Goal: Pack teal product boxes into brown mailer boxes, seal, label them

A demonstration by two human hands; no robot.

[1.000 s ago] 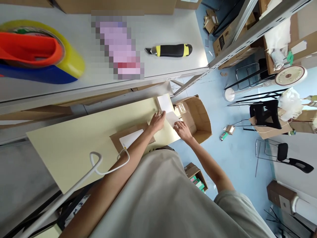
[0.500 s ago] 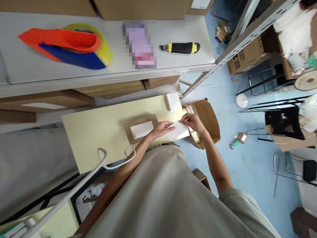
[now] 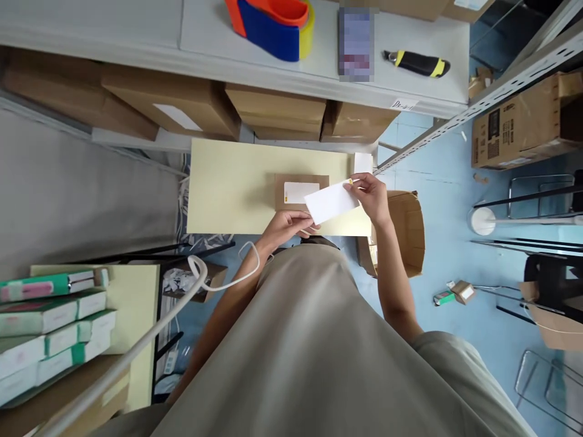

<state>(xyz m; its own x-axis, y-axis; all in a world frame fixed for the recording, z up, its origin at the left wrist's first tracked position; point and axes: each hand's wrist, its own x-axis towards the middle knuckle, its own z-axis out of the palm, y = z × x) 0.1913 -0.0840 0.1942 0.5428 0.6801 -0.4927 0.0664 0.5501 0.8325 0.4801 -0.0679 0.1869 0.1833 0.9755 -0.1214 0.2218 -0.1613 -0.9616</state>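
Observation:
A white paper label with a small yellow mark at one corner is stretched between my hands above the pale yellow table. My right hand pinches its upper right corner between thumb and fingers. At the lower left corner, my left hand is closed on the edge of the same label. Behind it lies a small brown cardboard box with a similar white label on its top, partly covered by my left hand and the held label. A white stack that looks like labels sits at the table's far right corner.
The table stands before a grey shelf bearing a tape dispenser, a blurred-out rectangular item and a utility knife. An open carton is on the floor right of the table. Green-and-white boxes are piled at left.
My right hand has lifted its end of the label, now tilted with its yellow corner showing. The view has swung, so the shelf and table appear shifted right and up.

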